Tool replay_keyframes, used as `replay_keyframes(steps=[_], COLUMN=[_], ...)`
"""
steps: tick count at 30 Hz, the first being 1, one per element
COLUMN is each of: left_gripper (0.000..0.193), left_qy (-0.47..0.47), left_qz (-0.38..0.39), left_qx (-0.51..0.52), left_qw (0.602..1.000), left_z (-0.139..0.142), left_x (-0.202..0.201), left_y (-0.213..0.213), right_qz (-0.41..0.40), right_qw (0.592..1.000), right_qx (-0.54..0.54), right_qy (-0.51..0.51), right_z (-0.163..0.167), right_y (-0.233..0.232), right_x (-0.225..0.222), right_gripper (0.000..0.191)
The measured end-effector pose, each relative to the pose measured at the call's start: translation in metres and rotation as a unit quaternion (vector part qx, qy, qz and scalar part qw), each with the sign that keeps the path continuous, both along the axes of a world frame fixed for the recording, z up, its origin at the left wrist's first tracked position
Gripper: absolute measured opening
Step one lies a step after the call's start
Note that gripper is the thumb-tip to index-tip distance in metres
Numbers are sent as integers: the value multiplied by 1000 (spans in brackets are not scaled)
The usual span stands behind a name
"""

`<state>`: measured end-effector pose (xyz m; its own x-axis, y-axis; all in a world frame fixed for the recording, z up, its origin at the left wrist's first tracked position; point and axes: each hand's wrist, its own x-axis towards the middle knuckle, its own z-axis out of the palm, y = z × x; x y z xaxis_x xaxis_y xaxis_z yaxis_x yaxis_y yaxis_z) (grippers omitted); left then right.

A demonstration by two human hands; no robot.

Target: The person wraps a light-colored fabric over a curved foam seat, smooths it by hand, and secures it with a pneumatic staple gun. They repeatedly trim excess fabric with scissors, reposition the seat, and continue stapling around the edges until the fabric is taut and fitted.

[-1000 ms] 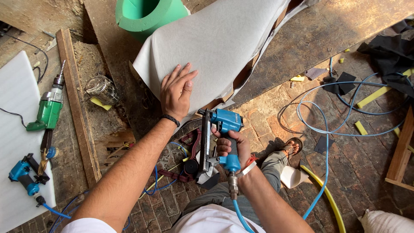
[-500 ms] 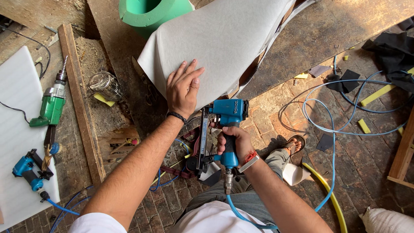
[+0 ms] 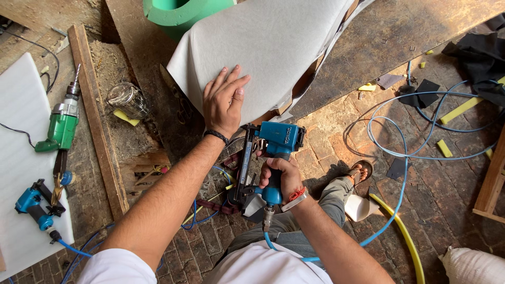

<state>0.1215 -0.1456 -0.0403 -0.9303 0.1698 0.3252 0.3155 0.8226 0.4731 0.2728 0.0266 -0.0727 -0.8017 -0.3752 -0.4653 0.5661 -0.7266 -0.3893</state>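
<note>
My left hand [image 3: 223, 100] lies flat on the lower edge of a pale grey fabric sheet [image 3: 273, 47] stretched over a frame, fingers spread and pointing up. My right hand [image 3: 281, 176] grips the handle of a blue pneumatic staple gun [image 3: 273, 152], whose head sits just below the fabric's edge, right of my left wrist. A blue air hose [image 3: 400, 173] runs from the gun's base down past my lap. Green foam [image 3: 179, 13] shows above the fabric.
A green drill [image 3: 60, 123] and a second blue air tool [image 3: 31, 205] lie on a white sheet [image 3: 21, 94] at left. A wooden plank [image 3: 97, 115], a glass jar [image 3: 126, 100], coiled blue hose, yellow foam scraps [image 3: 463, 110] and a yellow hose [image 3: 405, 236] cover the brick floor.
My left hand has slid a little up the fabric's edge, and my right hand has brought the staple gun up closer beneath the fabric.
</note>
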Motion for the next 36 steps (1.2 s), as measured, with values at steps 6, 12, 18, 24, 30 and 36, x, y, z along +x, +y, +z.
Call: replay_keyframes(steps=[6,12,18,24,30,36], left_gripper=[43,39,37,36,36,34], left_qy=[-4,17,26,28,31,24], left_qz=[4,12,28,47,59,64], left_qx=[33,77,94,117,115,139], left_qw=[999,997,995,992,991,988], left_z=[10,19,21,21,21,26], left_x=[2,1,7,7,3,5], left_y=[1,3,2,1,-2,-1], right_qz=[0,43,246,282,343,341], right_qw=[1000,937,452,381,359,414], right_qx=[2,289,745,778,792,776], right_qy=[-13,191,425,411,356,333], right_z=[0,23,60,82,74,64], right_y=[16,65,79,66,56,59], right_x=[3,18,-3,-20,-29,-28], right_gripper=[33,53,89,90,83,75])
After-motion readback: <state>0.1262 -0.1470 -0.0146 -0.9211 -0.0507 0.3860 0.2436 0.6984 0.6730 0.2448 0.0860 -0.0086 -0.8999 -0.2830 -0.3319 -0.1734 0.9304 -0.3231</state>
